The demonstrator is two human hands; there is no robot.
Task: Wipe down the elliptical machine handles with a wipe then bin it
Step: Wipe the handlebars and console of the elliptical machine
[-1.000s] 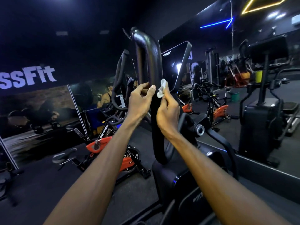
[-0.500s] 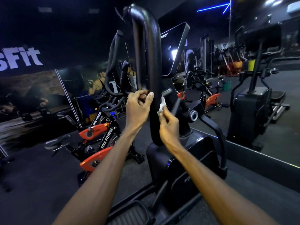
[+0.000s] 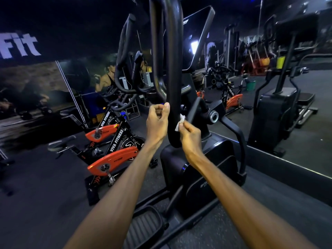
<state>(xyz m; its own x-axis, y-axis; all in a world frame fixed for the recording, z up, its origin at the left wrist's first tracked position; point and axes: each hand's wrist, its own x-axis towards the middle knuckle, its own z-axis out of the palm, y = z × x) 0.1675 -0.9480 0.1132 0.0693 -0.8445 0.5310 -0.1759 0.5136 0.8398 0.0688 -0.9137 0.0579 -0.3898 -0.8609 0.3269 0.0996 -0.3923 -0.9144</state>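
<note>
Wipe (image 3: 180, 122): small, white, crumpled; sitting pinched between the thumb and fingertips of the right hand (image 3: 190, 136) and pressing against the right side of the handle (image 3: 173, 87), low on the bar, just above its lower end.

Right hand: reaching in from the near right, forearm extended, fingers curled round the wipe, knuckles facing the camera.

Left hand (image 3: 156, 123): reaching in from the near left, fingers loosely curled, thumb tip touching the left side of the handle directly across from the wipe; whether the other fingers are touching the bar cannot be told.

Handle: thick black bar rising upright out of view at the top, belonging to the elliptical machine (image 3: 199, 169).

Change from half a second ago: both hands are now sitting lower on the handle, nearer its lower end; the wipe is travelling down with the right hand, and the pinch on it is unchanged.

Surroundings: orange exercise bikes (image 3: 115, 159) standing at left; a green bucket (image 3: 250, 85) far right.
</note>
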